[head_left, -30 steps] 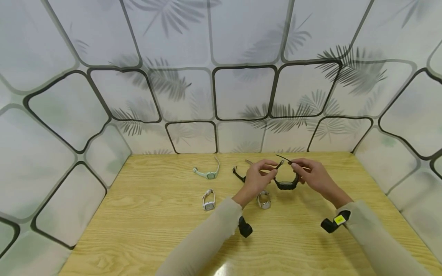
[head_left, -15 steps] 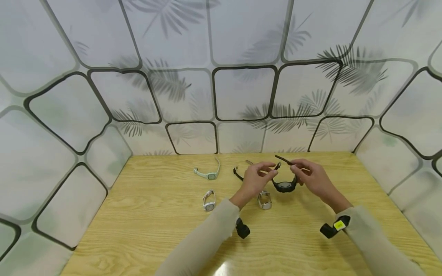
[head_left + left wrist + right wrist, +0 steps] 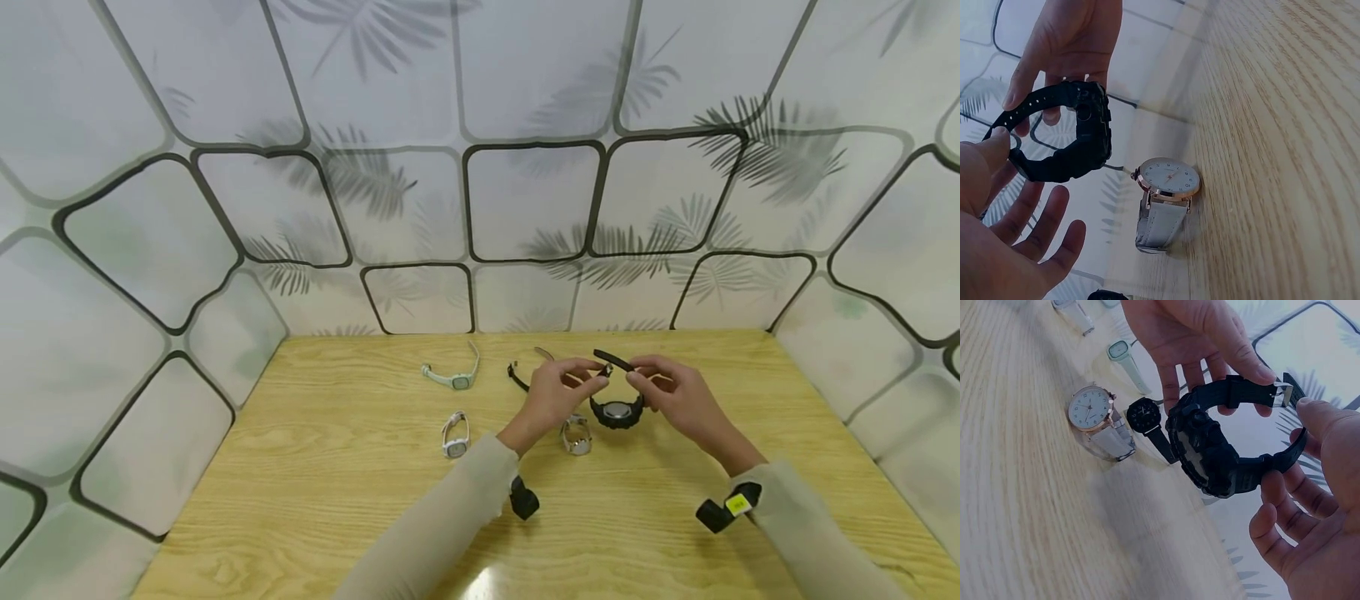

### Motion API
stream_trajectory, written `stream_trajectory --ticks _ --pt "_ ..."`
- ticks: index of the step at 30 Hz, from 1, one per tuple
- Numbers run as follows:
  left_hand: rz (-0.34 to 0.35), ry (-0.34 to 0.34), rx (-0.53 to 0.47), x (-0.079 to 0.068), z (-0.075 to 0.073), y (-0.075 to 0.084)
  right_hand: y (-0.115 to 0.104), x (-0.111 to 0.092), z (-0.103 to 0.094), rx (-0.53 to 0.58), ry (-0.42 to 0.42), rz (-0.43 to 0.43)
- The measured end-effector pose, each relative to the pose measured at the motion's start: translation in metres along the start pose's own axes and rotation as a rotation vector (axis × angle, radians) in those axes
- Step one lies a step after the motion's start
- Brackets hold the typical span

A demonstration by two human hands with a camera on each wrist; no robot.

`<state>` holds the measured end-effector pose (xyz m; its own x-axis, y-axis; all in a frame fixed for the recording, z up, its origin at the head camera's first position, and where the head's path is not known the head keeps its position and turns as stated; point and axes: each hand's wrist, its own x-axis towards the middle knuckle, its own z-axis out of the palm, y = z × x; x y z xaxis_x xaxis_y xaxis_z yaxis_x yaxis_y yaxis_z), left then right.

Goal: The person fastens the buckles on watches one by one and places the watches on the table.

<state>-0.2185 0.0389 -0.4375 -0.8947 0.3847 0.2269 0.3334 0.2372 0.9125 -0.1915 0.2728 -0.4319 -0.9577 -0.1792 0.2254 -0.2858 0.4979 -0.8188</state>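
Observation:
Both hands hold a chunky black sports watch [image 3: 617, 414] up off the table, its strap bent into a loop with the face downmost. My left hand [image 3: 555, 400] pinches the strap near its metal buckle [image 3: 1282, 394]. The free strap end, dotted with holes in the left wrist view, is gripped by my right hand [image 3: 686, 404], thumb against fingers. In the right wrist view the strap tip passes at the buckle. Below my left hand a rose-gold watch with a white dial [image 3: 1169, 178] stands on the table. Behind that hand, a slim black watch [image 3: 1143, 415] is partly hidden in the head view.
Left of the hands lie a mint-green watch [image 3: 461, 382] and, closer to the person, a white watch [image 3: 455, 448]. The wooden table [image 3: 337, 467] ends at patterned fabric walls [image 3: 525, 200] behind and at both sides. Cameras are strapped to both wrists.
The black sports watch has sunk slightly and its face has tipped more toward the head camera. The two strap ends have come closer, the free end now overlapping the buckle end.

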Motion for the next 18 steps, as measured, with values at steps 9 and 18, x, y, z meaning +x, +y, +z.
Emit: stream_trajectory --ticks 9,18 --pt "0.003 -0.014 0.004 -0.0016 -0.0004 -0.003 0.0069 -0.0036 0.0016 0.004 0.008 -0.068" --pt "0.008 -0.011 -0.054 -0.0038 -0.0044 -0.0095 0.0083 -0.0094 0.0007 0.002 -0.016 -0.091"
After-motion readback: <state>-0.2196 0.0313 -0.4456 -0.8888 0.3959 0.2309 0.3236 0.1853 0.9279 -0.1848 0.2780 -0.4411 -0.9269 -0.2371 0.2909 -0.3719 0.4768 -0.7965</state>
